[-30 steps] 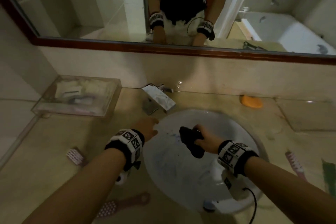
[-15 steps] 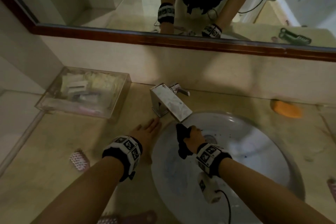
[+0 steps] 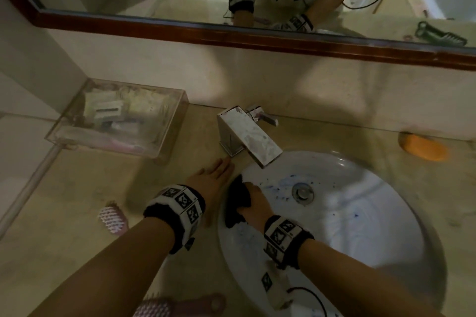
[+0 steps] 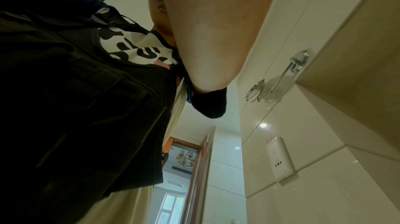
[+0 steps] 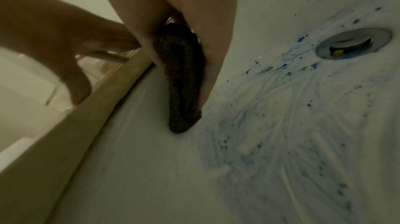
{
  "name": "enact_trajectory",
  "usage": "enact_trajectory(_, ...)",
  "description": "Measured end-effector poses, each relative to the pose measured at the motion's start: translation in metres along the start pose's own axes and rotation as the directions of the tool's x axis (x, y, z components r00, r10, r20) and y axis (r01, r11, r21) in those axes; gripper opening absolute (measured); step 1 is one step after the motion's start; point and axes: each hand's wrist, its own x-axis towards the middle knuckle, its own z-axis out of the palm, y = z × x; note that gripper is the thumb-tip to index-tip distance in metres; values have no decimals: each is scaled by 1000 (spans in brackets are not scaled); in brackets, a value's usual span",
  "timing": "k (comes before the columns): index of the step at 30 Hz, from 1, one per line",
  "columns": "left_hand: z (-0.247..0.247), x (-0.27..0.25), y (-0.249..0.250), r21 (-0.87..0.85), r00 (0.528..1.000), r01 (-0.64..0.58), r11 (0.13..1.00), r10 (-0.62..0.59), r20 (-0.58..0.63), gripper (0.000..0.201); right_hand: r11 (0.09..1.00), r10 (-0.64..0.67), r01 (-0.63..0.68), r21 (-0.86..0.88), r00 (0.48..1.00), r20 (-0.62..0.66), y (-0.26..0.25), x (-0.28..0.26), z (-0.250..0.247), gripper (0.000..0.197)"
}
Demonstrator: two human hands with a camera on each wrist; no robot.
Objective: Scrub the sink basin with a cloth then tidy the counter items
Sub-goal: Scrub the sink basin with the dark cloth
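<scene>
Cloth (image 3: 238, 203) was bunched in right hand (image 3: 253, 203), pressed on basin (image 3: 360, 226) left wall. Left hand (image 3: 213, 179) lay flat on counter (image 3: 85, 188). Better: overlapping strokes toward blue stains (image 5: 270, 91) by drain (image 3: 302, 192).

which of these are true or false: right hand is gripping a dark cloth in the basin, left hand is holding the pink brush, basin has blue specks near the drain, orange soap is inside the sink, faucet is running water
1. The right hand grips a dark cloth in the sink basin: true.
2. The left hand holds the pink brush: false. It rests flat on the counter beside the basin; the brush lies apart from it.
3. Blue specks lie near the drain: true.
4. The orange soap is inside the sink: false. It sits on the counter behind the basin.
5. The faucet is running: false. No stream shows.
</scene>
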Motion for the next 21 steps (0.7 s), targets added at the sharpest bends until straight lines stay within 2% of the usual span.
enact_trajectory(2, -1, 1, 0, -33, 1000, 4, 999, -4, 1, 100, 998, -39, 46, -47, 992, 124, 0, -17, 5, 46)
enact_trajectory(5, 5, 8, -5, -16, 1000, 15, 1000, -14, 25, 125, 991, -58, 91, -99, 953, 299, 12, -36, 8, 46)
enact_trajectory(6, 5, 8, -4, -37, 1000, 23, 999, -22, 18, 120, 987, -64, 112, -116, 933, 354, 19, -39, 7, 46)
enact_trajectory(8, 2, 4, 0, -104, 999, 34, 994, -34, -2, 95, 978, -46, 129, -161, 898, 438, 28, -38, -1, 50)
enact_trajectory(10, -1, 1, 3, -105, 999, 28, 994, -32, -30, 87, 976, 3, 80, -205, 927, 376, 33, -26, -14, 49)
enact_trajectory(12, 3, 5, 1, -103, 998, 28, 994, -34, -54, 86, 984, 60, -26, -178, 980, 188, 38, -9, -27, 46)
enact_trajectory(14, 8, 10, -2, -104, 997, 49, 993, -55, -54, 86, 982, 82, -70, -176, 995, 60, 38, 9, -33, 47)
enact_trajectory(16, 8, 11, -3, -102, 998, 49, 994, -53, -43, 90, 985, 59, -51, -164, 997, 50, 32, 22, -27, 40)
enact_trajectory(18, 6, 10, -1, -89, 998, 40, 995, -44, -41, 96, 982, 41, -28, -188, 997, 70, 24, 26, -11, 11)
enact_trajectory(19, 5, 10, -1, -71, 999, 30, 997, -33, -43, 99, 979, 26, -6, -205, 995, 95, 23, 26, -1, 8)
enact_trajectory(21, 4, 12, -5, -41, 999, 32, 999, -33, -30, 112, 967, 13, 29, -253, 987, 163, 26, 18, 17, 27)
